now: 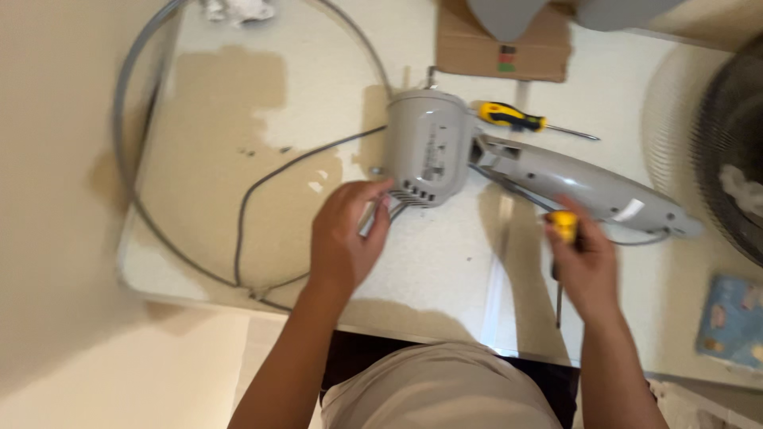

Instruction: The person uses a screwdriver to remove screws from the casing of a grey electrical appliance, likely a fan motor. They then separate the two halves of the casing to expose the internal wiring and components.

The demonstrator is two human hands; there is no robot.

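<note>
A grey fan motor housing lies on a white table, joined to a long grey stand neck that runs to the right. My left hand touches the housing's near lower edge with its fingertips, and something thin and metallic shows between the fingers. My right hand is closed on a yellow-handled screwdriver, its shaft pointing down toward me. A second yellow and black screwdriver lies just beyond the housing.
A grey cable loops over the table's left part, inside a large wire ring. A cardboard box sits at the back, a fan grille at right, and a blue patterned packet on the near right.
</note>
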